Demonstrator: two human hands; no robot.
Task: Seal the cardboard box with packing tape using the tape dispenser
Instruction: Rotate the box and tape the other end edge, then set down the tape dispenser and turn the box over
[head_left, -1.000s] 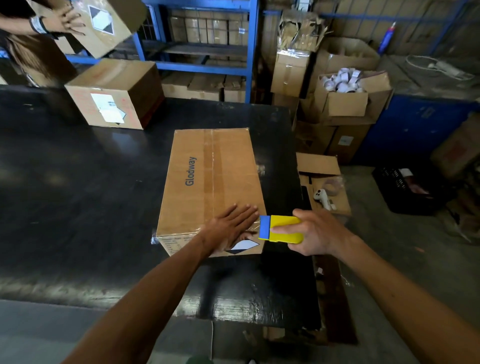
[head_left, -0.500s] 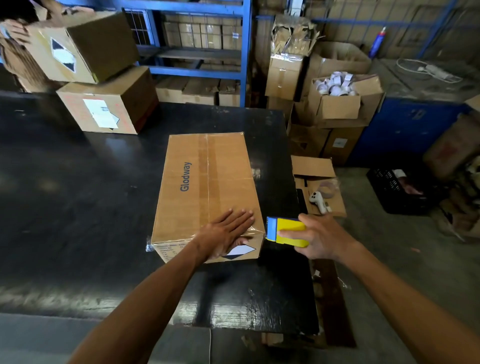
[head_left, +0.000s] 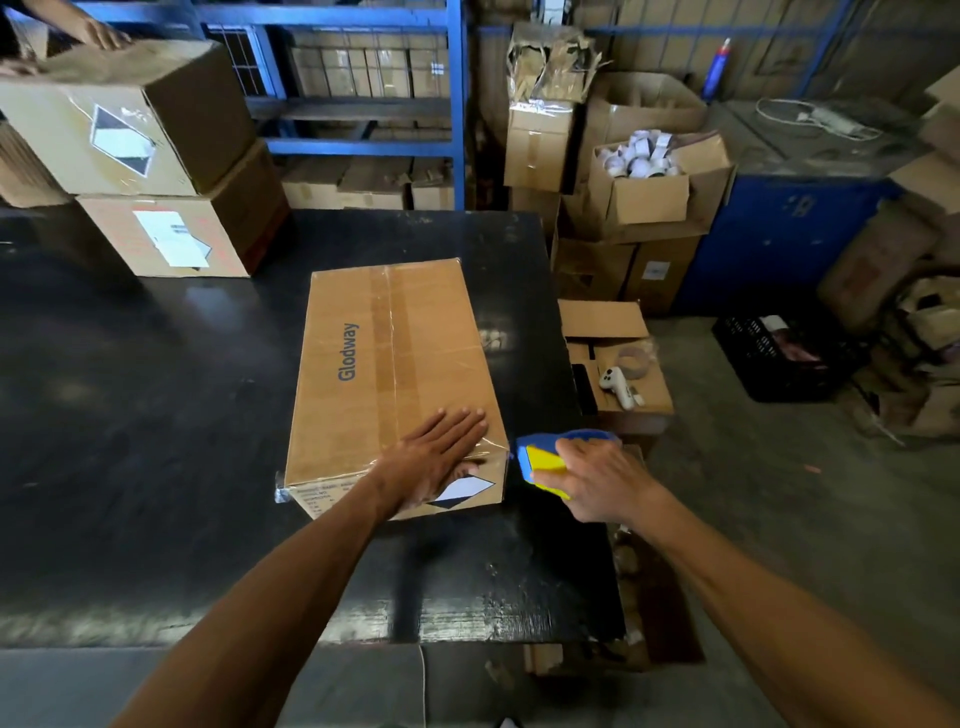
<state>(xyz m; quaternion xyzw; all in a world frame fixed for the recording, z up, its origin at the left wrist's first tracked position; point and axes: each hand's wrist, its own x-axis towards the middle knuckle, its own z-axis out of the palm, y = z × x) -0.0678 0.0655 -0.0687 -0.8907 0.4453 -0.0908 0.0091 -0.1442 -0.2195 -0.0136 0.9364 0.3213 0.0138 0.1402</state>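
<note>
A long brown cardboard box (head_left: 384, 358) printed "Glodway" lies on the black table (head_left: 156, 415), with clear tape running down its top seam and across its near end. My left hand (head_left: 436, 457) rests flat on the box's near right corner, fingers spread. My right hand (head_left: 592, 478) grips a yellow and blue tape dispenser (head_left: 540, 460) just right of that corner, its blue front edge close to the box's side. Whether tape links dispenser and box I cannot tell.
Two stacked cardboard boxes (head_left: 156, 171) stand at the table's far left, with another person's hand (head_left: 101, 34) on the top one. Beyond the table's right edge are a low carton holding a white handheld device (head_left: 618, 387), open boxes, a black crate (head_left: 779, 353) and blue shelving.
The dispenser has tilted and shifted slightly up beside the box's corner. My left hand stays pressed on the box. At the far left, the other person has set a second box on the first.
</note>
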